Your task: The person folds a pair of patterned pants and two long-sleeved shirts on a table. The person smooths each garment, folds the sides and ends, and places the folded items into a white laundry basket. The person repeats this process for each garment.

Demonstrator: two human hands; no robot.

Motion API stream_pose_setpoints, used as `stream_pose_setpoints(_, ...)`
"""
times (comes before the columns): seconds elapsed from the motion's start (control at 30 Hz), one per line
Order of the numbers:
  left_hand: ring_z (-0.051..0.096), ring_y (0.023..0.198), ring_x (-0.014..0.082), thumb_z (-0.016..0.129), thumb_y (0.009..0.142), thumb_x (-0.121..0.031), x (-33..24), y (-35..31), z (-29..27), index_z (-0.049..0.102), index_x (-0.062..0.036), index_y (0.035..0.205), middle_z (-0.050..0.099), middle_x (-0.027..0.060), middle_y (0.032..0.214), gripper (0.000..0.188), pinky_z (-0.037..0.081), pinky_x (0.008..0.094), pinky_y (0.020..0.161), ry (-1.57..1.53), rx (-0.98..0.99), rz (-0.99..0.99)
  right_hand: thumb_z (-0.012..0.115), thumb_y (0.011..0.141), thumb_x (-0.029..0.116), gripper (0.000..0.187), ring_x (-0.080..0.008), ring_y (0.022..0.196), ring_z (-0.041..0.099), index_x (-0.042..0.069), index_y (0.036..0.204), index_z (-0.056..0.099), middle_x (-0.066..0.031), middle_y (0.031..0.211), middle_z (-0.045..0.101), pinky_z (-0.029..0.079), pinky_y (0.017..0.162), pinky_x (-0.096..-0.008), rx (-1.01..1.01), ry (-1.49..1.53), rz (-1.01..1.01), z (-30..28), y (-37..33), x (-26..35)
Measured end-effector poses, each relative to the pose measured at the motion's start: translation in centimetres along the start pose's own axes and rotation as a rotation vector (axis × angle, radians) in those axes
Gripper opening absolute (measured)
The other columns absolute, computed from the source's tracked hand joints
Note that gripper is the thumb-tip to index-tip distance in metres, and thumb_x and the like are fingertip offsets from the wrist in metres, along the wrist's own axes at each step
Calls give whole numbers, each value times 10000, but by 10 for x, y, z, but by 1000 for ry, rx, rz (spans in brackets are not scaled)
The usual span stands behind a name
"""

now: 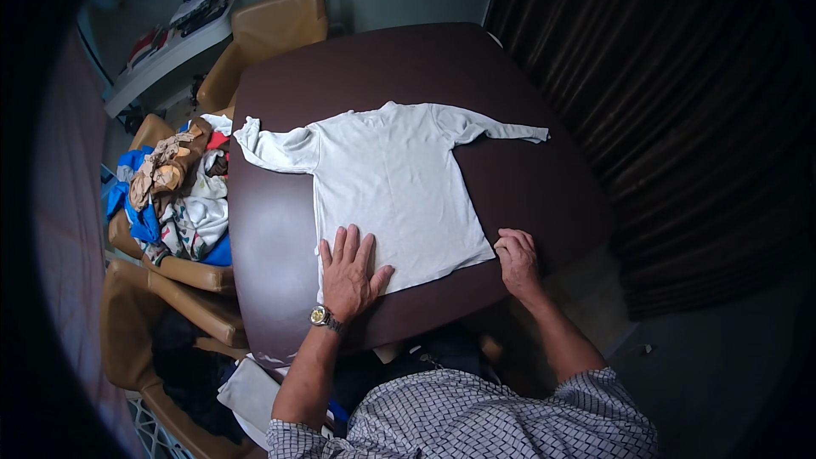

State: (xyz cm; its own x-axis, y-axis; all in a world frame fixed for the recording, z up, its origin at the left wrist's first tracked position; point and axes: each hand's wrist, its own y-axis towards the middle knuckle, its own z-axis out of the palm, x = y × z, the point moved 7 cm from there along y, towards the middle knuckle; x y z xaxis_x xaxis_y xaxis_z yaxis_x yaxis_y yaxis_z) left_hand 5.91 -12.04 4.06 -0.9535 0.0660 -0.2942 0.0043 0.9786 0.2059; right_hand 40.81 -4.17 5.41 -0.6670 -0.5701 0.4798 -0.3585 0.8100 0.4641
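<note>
**White shirt lying flat on the dark table, both hands at its hem**

Nearest the camera, the person's checked shirt (pixel 476 416) is filling the lower edge, with 2 bare forearms reaching up to the table (pixel 272 238). The left hand (pixel 347 276), a wristwatch (pixel 320 316) sitting just below it, is lying open and flat, fingers spread, palm pressing on the lower left part of the white shirt (pixel 391 187). The right hand (pixel 517 259) is curling its fingers at the shirt's lower right corner; whether it is pinching the cloth I cannot tell.

The white shirt is lying spread at the middle of the table, hem toward the person, both sleeves stretching out sideways, the left sleeve reaching the table's left edge.

Left of the table, a pile of mixed clothes (pixel 174 200) is resting on a tan chair (pixel 183 272). Beyond the table's far left corner, another tan chair (pixel 272 30) is standing.
</note>
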Motion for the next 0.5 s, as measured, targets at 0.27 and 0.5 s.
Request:
stream_pose_setpoints(0.27,333,1626,468,738,986,-559,-2,-1,-5,597,-66,1559,431,274,1713,769,165,709,1307,-24,-31,12,715,978,76,128,-408,1257,607,61,1099,753,-177,1333,681,502,1074,-506,44,-36,-29,0,0,17)
stream_pose_setpoints(0.5,311,1640,449,737,990,-549,0,-1,-4,582,-83,1578,411,252,1733,766,165,691,1313,-27,-8,1,694,975,69,130,-411,1247,609,76,1093,746,-172,1298,692,490,1085,-507,45,-72,-29,9,4,10)
